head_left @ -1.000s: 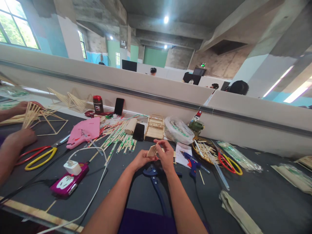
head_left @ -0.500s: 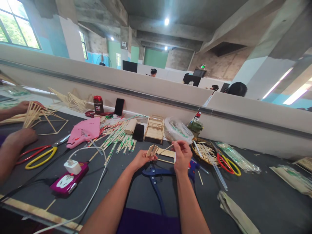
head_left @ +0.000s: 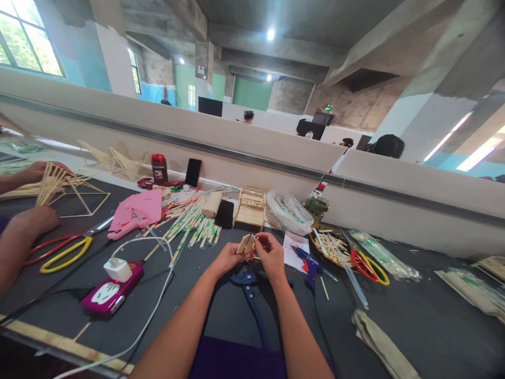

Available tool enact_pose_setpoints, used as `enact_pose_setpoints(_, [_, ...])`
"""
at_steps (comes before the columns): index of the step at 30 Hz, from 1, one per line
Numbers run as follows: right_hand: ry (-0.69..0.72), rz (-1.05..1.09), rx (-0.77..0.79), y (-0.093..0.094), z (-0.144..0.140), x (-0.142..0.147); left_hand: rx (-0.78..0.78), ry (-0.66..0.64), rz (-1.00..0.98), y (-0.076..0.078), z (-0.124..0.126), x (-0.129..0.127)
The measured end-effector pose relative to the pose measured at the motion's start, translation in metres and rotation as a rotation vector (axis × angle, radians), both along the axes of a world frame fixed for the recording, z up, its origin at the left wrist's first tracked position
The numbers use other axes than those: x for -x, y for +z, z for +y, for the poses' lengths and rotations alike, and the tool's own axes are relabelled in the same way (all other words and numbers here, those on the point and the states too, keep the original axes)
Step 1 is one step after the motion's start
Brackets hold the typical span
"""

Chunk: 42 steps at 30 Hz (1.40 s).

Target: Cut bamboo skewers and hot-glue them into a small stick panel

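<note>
In the middle of the frame, the left hand [head_left: 228, 259] is holding a small bundle of short pale wooden sticks [head_left: 245, 244] just above the dark grey tabletop [head_left: 414, 316]. Its fingers are closing tight around the lower end of the bundle. The right hand [head_left: 271, 255] is meeting it from the right side, and its fingers are pinching together at the top of the same bundle. Whether they are nipping one stick or only pressing on the pile is too small to tell.

Right under the hands, a blue-handled cutting tool [head_left: 250, 290] is lying flat on the tabletop. Just to the right of the hands, a blue glue gun [head_left: 308, 263] is resting beside a white paper sheet [head_left: 292, 249]. Above the hands in the frame, a small house made of pale wooden sticks [head_left: 250, 207] is standing near the wall. To the left, a heap of long sticks in green and white wrappers [head_left: 194, 221] is spreading out.

At the left edge of the frame, another person's hand [head_left: 27, 223] is working near a frame of thin sticks [head_left: 65, 188], with yellow-handled scissors [head_left: 65, 255] lying close by.

The sticks are thin and many. If the left fingers are loosening, the bundle could be sliding apart and dropping onto the cutting tool. If the right fingers are pushing too hard, a stick could be snapping or poking out crooked. The glue gun is close, so a bumping wrist could be knocking it.
</note>
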State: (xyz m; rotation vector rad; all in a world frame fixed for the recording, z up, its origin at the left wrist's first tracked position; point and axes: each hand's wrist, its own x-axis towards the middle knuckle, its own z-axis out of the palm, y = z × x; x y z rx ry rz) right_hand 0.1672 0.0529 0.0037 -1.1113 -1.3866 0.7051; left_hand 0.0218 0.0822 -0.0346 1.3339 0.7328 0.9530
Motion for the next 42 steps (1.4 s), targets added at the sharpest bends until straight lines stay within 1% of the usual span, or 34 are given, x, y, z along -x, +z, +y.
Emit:
enact_pose_setpoints(3, [0.010,-0.048,-0.004,-0.001,-0.001,0.000,-0.006,0.010,0.005,0.001,0.000,0.000])
enact_pose_setpoints(10, [-0.104,-0.166,-0.036,-0.003,-0.002,0.001,-0.009,0.016,0.003,0.000,0.000,-0.002])
enact_pose_setpoints(13, [-0.130,-0.191,-0.058,-0.003,-0.002,0.000,-0.002,0.021,-0.009,-0.001,0.000,-0.002])
enact_pose_setpoints(15, [-0.138,-0.190,-0.057,-0.005,-0.002,0.000,0.019,0.050,-0.014,0.000,0.002,0.001])
enact_pose_setpoints(17, [-0.143,-0.177,-0.043,-0.006,-0.002,-0.002,0.060,0.131,-0.026,0.000,0.004,0.006])
enact_pose_setpoints(19, [-0.132,-0.154,-0.024,-0.007,-0.001,-0.003,0.098,0.263,-0.032,0.000,0.008,0.015])
enact_pose_setpoints(22, [-0.103,-0.122,-0.004,-0.007,-0.001,-0.004,0.073,0.458,0.026,0.001,0.011,0.028])
enact_pose_setpoints(25, [-0.084,-0.104,0.005,-0.007,-0.001,-0.005,0.003,0.545,0.066,0.005,0.011,0.035])
enact_pose_setpoints(27, [-0.079,-0.095,0.006,-0.007,-0.001,-0.005,-0.017,0.592,0.021,0.007,0.010,0.035])
enact_pose_setpoints(29, [-0.080,-0.093,0.004,-0.007,-0.001,-0.005,-0.003,0.638,-0.050,0.008,0.010,0.035])
enact_pose_setpoints(31, [-0.079,-0.092,0.004,-0.007,-0.001,-0.005,0.071,0.638,-0.098,0.006,0.010,0.034])
enact_pose_setpoints(33, [-0.084,-0.092,0.004,-0.007,-0.001,-0.005,0.167,0.588,-0.113,0.004,0.010,0.033])
enact_pose_setpoints(35, [-0.090,-0.100,-0.002,-0.007,-0.001,-0.004,0.211,0.539,-0.085,0.003,0.009,0.032])
enact_pose_setpoints(37, [-0.098,-0.111,-0.008,-0.007,-0.001,-0.004,0.142,0.543,-0.038,0.006,0.007,0.031])
enact_pose_setpoints(40, [-0.095,-0.121,-0.010,-0.007,-0.001,-0.003,-0.079,0.599,0.006,0.014,0.003,0.029])
enact_pose_setpoints(42, [-0.094,-0.126,-0.010,-0.007,-0.001,-0.003,-0.185,0.611,0.037,0.016,0.002,0.028])
